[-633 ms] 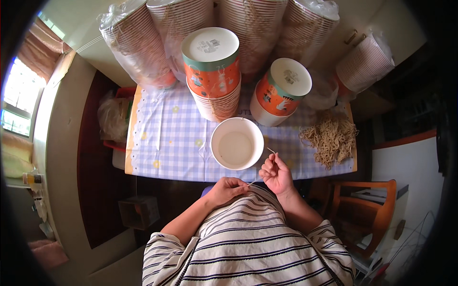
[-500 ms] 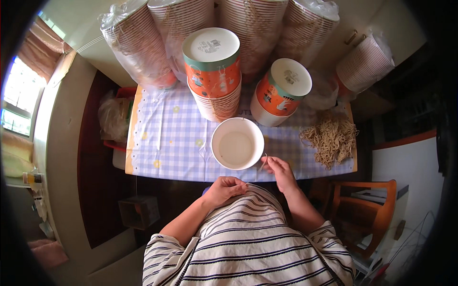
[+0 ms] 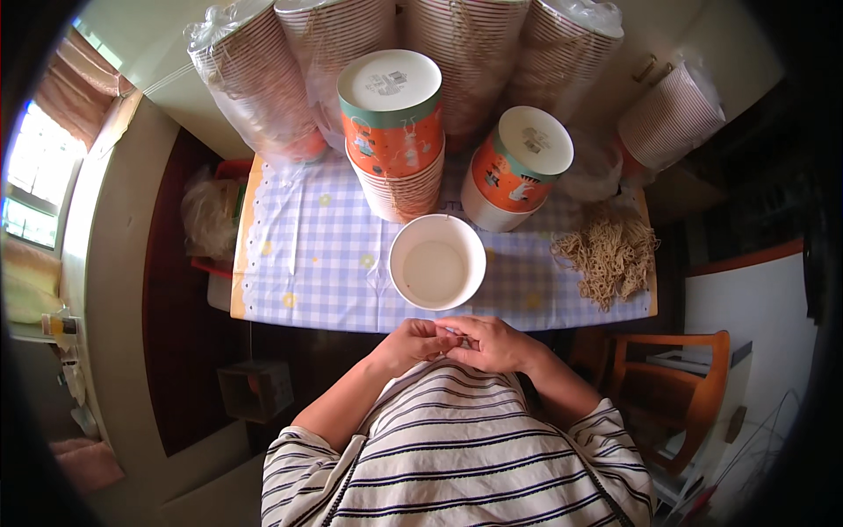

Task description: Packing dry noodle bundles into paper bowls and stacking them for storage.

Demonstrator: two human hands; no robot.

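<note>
A tall stack of upturned paper buckets (image 3: 392, 140) on the tabletop (image 3: 307, 250) could topple if knocked. The left hand (image 3: 411, 345) presses its fingertips against the right's; what either pinches, I cannot tell. Just beyond, the open white paper bucket (image 3: 436, 263) could tip from a forward bump of the right hand (image 3: 493, 345). Farther right, yanking one strand could scatter the tangled twine heap (image 3: 608, 256).

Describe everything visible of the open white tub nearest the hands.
The white tub is round, smooth inside and looks like coated paper, with a pale circular rim and a flat bottom. It stands upright, mouth up, on the checked tablecloth near its front edge. The left hand and right hand appear clear of it. Its outer wall is mostly hidden.
</note>
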